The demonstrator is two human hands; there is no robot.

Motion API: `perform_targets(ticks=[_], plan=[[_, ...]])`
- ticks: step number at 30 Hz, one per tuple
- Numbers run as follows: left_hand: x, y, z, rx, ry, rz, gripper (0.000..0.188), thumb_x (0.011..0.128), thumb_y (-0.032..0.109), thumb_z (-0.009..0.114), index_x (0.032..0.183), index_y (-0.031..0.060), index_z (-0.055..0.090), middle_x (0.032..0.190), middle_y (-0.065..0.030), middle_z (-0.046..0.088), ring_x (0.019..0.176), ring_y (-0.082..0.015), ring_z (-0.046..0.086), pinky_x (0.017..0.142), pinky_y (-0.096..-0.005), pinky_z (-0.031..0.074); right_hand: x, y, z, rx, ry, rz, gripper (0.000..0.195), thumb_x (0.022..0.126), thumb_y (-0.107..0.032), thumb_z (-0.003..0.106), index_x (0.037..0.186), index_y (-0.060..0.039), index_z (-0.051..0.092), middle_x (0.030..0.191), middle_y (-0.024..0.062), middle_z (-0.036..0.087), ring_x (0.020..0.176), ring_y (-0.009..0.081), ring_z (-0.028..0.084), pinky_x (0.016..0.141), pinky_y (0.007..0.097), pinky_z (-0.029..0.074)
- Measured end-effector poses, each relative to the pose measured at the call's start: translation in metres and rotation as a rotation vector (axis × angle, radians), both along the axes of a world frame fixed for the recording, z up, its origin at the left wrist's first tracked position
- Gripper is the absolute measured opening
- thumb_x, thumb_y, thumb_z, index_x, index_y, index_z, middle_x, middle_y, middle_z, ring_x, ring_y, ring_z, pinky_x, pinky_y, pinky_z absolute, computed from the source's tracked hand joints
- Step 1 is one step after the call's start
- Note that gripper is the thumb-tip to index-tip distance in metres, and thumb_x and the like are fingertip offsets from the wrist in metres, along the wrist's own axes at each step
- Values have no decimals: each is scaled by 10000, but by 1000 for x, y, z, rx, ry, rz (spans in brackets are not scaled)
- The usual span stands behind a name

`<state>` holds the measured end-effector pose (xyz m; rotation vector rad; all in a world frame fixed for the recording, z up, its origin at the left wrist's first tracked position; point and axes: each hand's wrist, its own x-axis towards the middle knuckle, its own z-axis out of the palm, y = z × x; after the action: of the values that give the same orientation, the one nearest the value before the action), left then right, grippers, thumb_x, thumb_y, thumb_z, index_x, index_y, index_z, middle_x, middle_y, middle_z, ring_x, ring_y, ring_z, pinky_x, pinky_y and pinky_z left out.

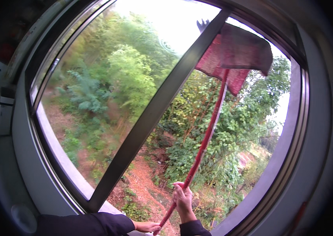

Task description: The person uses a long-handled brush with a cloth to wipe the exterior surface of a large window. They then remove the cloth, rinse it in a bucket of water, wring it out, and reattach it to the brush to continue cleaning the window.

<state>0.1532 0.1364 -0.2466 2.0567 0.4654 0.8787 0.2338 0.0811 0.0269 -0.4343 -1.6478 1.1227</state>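
Observation:
A long red pole [206,140] slants up and away through the right half of a sliding window. Around its lower part closes my right hand [183,196]. My left hand [147,226] has its fingers at the bottom end of the same pole, close to the sill. Draped over the pole's far end is a red and dark cloth [246,48], its corners hanging loose. The cloth's left side meets the line of the dark metal window stile [157,112]; whether it touches the glass I cannot tell.
Left of the stile is a glass pane [104,97], smeared in places. The window frame [300,97] surrounds the view, with a pale ledge [63,156] outside. Trees [228,147] and an earth slope [145,180] lie beyond. White boxes [5,113] stand at the far left.

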Motion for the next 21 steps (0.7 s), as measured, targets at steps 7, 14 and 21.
perform_targets(ticks=[7,14,21], plan=[[9,-2,-16,39,44,-18,315,1017,326,356,917,62,497,744,-13,532,705,-135,525,697,-292,445,19,-22,-20,47,34,-14,199,934,-136,540,1081,-4,558,519,-50,396,388,52,356,360,216,313],[13,10,-29,92,35,-15,302,1015,321,366,909,67,489,733,-11,520,694,-134,518,688,-294,442,22,-24,-18,3,15,31,263,948,-212,548,1149,-42,542,521,-47,395,378,55,348,345,225,310],[-7,-1,-14,-77,-157,33,243,1005,308,402,943,79,456,709,-2,493,634,-113,496,622,-278,425,-9,2,-11,-2,3,95,216,961,-152,516,1131,-22,542,504,-44,410,380,55,373,359,223,337]])
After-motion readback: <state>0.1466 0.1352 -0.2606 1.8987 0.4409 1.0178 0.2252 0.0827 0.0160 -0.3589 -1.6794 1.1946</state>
